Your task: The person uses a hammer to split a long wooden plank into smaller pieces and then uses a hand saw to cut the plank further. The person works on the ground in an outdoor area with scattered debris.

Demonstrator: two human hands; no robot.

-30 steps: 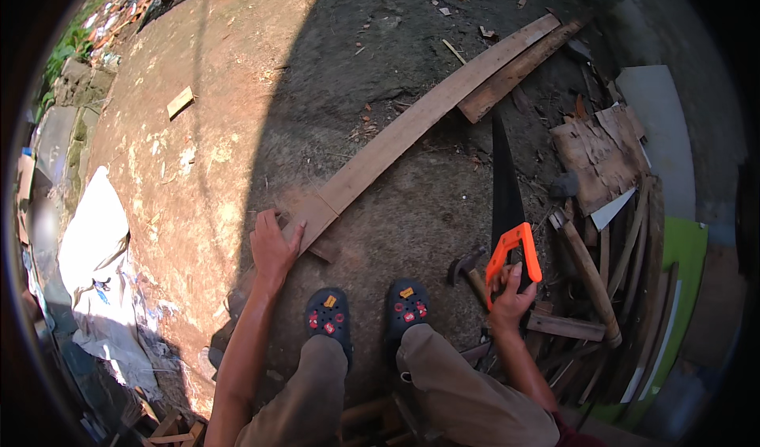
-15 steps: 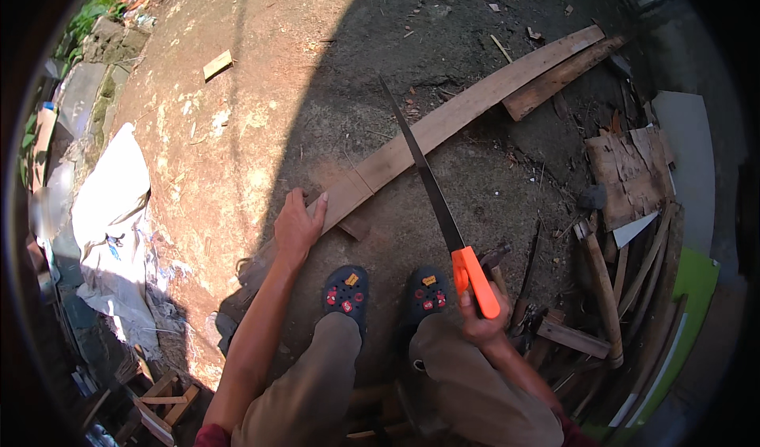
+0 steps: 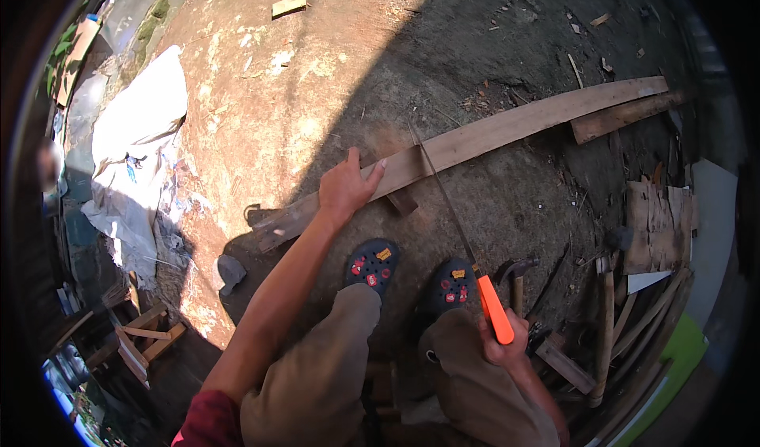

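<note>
A long wooden plank [image 3: 475, 140] lies slantwise over the ground, its far end off to the right. A short wood block [image 3: 402, 202] shows beneath it. My left hand [image 3: 346, 190] grips the plank near its left part, thumb on the top face and fingers at the far edge. In my right hand [image 3: 507, 342] is a handsaw [image 3: 451, 202], held by its orange handle. Its thin blade is turned nearly edge-on and crosses the plank just right of my left hand. Whether the teeth bite into the wood I cannot tell.
My clogs [image 3: 372, 267] stand close to the plank's near side. A hammer [image 3: 518, 277] is by my right foot. Sticks and offcuts [image 3: 566, 364] pile up at the right, below a rough bark-like board [image 3: 657, 225]. A white sack [image 3: 138, 142] lies at the left.
The saw has come down and left, from angled above the plank to crossing it near my left hand, its blade turned edge-on. The view has shifted, while my left hand stays on the plank.
</note>
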